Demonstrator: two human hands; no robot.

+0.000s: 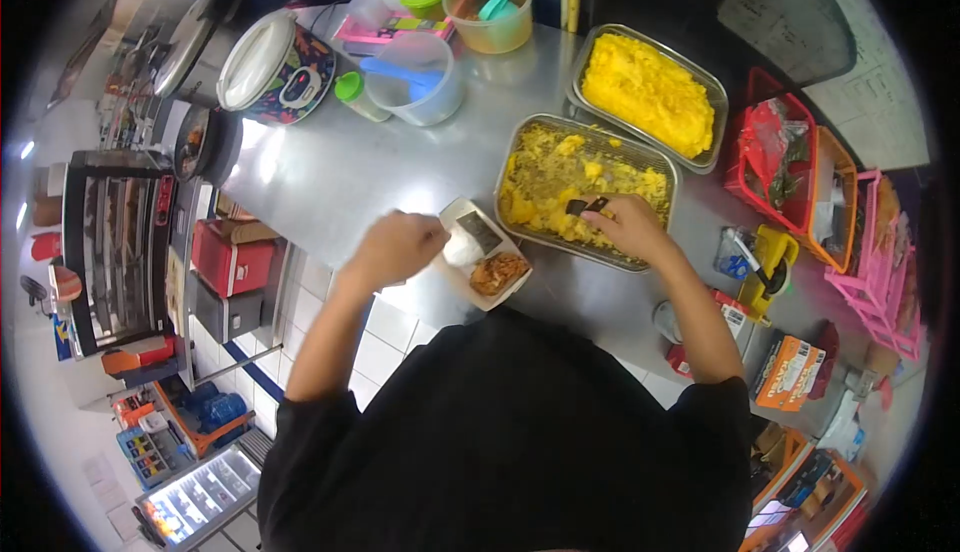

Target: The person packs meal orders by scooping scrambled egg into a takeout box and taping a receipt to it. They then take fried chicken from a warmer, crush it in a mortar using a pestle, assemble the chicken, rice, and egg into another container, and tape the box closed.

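Observation:
My right hand (632,229) is closed around the dark handle of a utensil (584,206), whose lower end I cannot make out. It is over the near side of a metal tray (510,142) of crumbly yellow food (550,187) that looks like scrambled egg. My left hand (393,249) has its fingers curled together at the left edge of an open paper food box (482,299); what they hold, if anything, is hidden. Inside the box lie a white mound (462,246) like rice, a dark flat piece (478,231) and a browned fried piece (499,273).
A second metal tray (718,157) heaped with yellow food stands behind the first. Plastic tubs (425,102) and a patterned rice cooker (290,72) stand at the back left. Red and orange baskets (800,214), a yellow tool (768,277) and boxes (790,374) line the right.

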